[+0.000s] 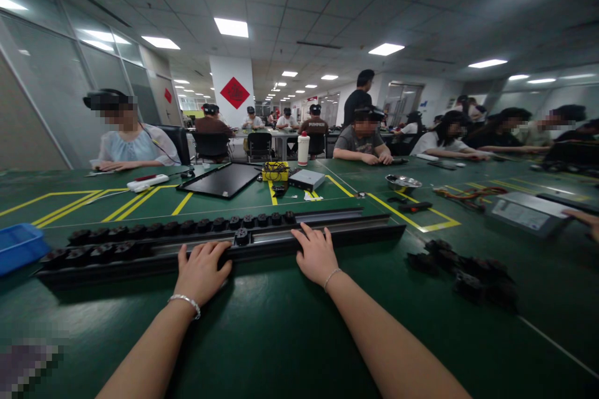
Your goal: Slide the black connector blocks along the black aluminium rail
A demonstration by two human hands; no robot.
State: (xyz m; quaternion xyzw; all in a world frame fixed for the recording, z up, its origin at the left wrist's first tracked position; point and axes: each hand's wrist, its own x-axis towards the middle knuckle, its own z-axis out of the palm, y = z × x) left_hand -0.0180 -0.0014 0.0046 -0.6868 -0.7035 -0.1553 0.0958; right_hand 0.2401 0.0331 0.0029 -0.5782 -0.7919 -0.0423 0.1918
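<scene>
A person's 2 bare hands rest on a long black track [350,239], which lies across a green tabletop [266,336] at the wearer's 12 o'clock. The left hand [203,273] is open, fingers spread over the near edge; the right hand [319,254], also open, touches the track at the left hand's 2 to 3 o'clock. Between them sits 1 round black piece [241,237]. A blue bin [21,252] stands at the left hand's 9 o'clock, a loose black cluster [486,280] at the right hand's 3 o'clock.
</scene>
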